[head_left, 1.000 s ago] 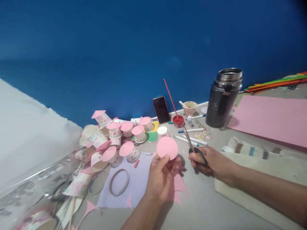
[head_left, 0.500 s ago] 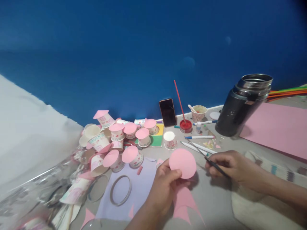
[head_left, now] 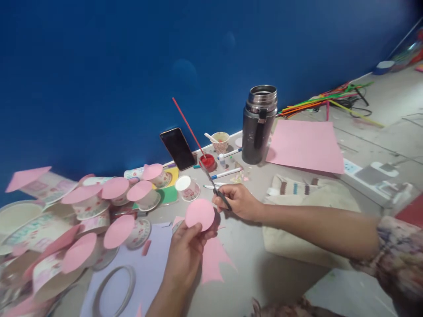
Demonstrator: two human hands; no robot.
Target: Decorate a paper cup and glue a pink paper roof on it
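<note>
My left hand (head_left: pixel 187 251) pinches a pink paper circle (head_left: pixel 199 214) and holds it upright over the table. Just to its right, my right hand (head_left: pixel 238 202) is closed round the handles of a pair of scissors (head_left: pixel 215 187), whose blades point up and away, close to the circle's right edge. Pink paper offcuts (head_left: pixel 213 259) lie on the table under my left hand. A small upturned paper cup (head_left: pixel 187 187) stands just behind the circle.
Several paper cups topped with pink circles (head_left: pixel 99 211) crowd the left. A tape ring (head_left: pixel 114 290) lies on lilac paper. Behind are a phone (head_left: pixel 177 148), red paint pot with brush (head_left: pixel 207 162), markers, a steel flask (head_left: pixel 258 124), a pink sheet (head_left: pixel 306 145) and a cloth bag (head_left: pixel 310 207).
The view has swung to the right and moved closer. My right hand has brought the scissors in beside the pink circle, which my left hand still holds.
</note>
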